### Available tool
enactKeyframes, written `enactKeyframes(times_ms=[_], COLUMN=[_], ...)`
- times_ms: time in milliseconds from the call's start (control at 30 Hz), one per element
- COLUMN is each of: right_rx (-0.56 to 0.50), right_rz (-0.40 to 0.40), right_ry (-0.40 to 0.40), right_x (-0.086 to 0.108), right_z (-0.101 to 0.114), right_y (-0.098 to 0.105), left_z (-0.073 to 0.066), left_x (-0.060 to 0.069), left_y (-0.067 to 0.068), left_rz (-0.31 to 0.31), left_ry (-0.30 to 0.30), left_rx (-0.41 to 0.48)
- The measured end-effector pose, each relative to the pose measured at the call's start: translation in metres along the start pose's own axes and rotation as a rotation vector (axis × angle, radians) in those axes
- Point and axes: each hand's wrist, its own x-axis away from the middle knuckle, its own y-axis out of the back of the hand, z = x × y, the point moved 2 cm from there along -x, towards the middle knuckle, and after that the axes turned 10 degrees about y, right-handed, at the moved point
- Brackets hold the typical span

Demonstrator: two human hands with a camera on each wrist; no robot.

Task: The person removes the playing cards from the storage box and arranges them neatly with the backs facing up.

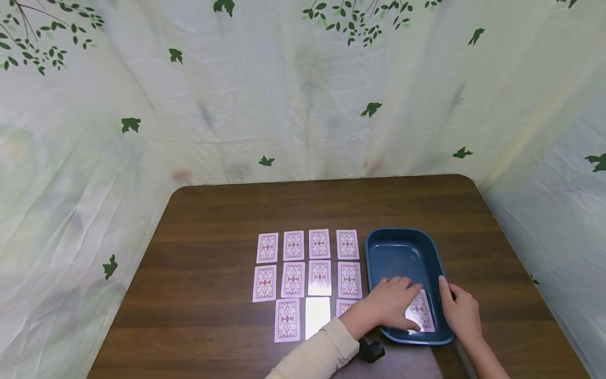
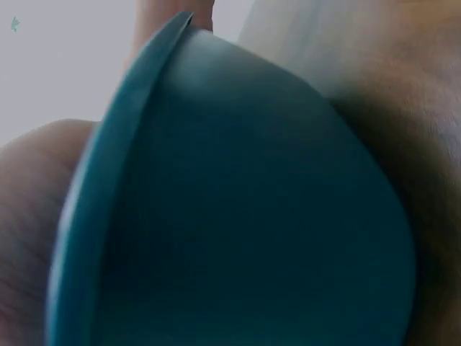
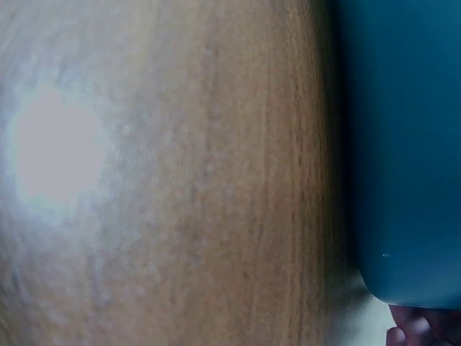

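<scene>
A deep blue tray (image 1: 395, 258) stands at the right of the table. Inside its near end lies a pink-and-white patterned playing card (image 1: 420, 313), face down. My left hand (image 1: 392, 302) reaches over the tray's left rim, fingers and thumb spread at the card's left side; its fingertips are partly hidden. On the right rim, my right hand (image 1: 461, 313) holds the tray, thumb along the edge and the other fingers outside. The tray's outer wall (image 2: 252, 194) fills the left wrist view. In the right wrist view, fingertips (image 3: 418, 328) show below the tray.
Rows of face-down playing cards (image 1: 293, 279) lie left of the tray, one washed white by glare (image 1: 317, 316). My left forearm partly covers a near-row card (image 1: 344, 306). A black wrist device (image 1: 371, 351) sits under my left sleeve. A leaf-patterned cloth (image 1: 303, 105) hangs behind the brown table (image 1: 203, 273).
</scene>
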Motion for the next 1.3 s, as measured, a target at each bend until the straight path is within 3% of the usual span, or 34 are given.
enactKeyframes(times_ms=[233, 533, 767, 933, 1300], right_rx=[-0.001, -0.007, -0.008, -0.008, -0.01], right_rz=[-0.032, -0.039, -0.035, -0.017, -0.006], right_ry=[0.013, 0.016, 0.008, -0.007, -0.018], right_x=[0.0, 0.0, 0.0, 0.001, 0.001], right_z=[-0.002, -0.001, -0.001, 0.001, 0.001], right_y=[0.0, 0.001, 0.001, 0.001, 0.002], left_z=[-0.011, -0.018, -0.02, -0.02, -0.023], left_x=[-0.009, -0.017, -0.021, -0.023, -0.027], left_y=[-0.009, -0.008, -0.015, -0.016, -0.013], left_rz=[0.028, 0.03, -0.004, -0.015, 0.021], left_ry=[0.014, 0.063, 0.081, 0.079, 0.078], left_rx=[-0.029, -0.009, -0.018, 0.016, 0.067])
